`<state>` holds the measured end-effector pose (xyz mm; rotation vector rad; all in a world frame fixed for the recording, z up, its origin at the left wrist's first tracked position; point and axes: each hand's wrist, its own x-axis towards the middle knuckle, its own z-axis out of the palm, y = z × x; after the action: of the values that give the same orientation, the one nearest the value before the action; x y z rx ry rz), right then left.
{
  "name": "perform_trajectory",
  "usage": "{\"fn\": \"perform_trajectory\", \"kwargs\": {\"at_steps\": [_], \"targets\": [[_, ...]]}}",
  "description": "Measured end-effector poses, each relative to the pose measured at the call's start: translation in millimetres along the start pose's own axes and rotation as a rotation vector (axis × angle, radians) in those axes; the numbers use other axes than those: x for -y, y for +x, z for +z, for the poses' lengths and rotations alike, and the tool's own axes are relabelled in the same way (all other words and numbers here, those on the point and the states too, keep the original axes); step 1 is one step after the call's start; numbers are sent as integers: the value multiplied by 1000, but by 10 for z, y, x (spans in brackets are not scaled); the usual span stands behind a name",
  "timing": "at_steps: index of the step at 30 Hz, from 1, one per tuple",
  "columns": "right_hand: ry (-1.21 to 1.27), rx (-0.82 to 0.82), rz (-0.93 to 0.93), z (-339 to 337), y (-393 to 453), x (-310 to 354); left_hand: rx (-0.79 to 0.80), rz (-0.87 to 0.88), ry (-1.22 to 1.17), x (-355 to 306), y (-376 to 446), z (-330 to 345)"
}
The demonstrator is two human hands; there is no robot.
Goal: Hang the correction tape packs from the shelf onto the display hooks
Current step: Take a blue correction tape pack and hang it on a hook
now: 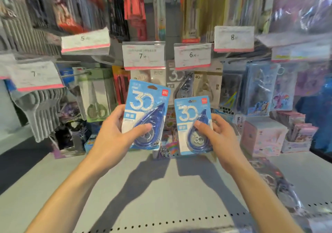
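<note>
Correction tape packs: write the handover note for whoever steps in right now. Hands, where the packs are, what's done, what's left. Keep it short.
Left hand: grips the left blue pack by its lower left side, thumb across the front, pack tilted a little.
Right hand: grips the right blue pack by its lower right side, upright.
Both packs are held in the air above the grey shelf, in front of the hooks, below the 7.00 price tag and the 6.00 price tag.
Done: two packs picked up.
Left: neither pack is on a hook yet; slide each hang hole onto its hook. The right hook is unclear because the view is blurred.
</note>
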<state>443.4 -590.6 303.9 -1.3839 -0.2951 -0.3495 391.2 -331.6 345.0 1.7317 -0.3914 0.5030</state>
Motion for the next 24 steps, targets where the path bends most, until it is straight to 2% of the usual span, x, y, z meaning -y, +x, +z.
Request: {"fn": "perform_trajectory", "kwargs": {"at_steps": [8, 14, 24], "targets": [[-6, -38, -102, 57, 446, 298, 33, 124, 67, -206, 278, 45], [10, -70, -189, 11, 381, 571, 67, 161, 158, -231, 376, -14], [78, -41, -287, 12, 300, 806, 85, 222, 141, -371, 543, -14]]}}
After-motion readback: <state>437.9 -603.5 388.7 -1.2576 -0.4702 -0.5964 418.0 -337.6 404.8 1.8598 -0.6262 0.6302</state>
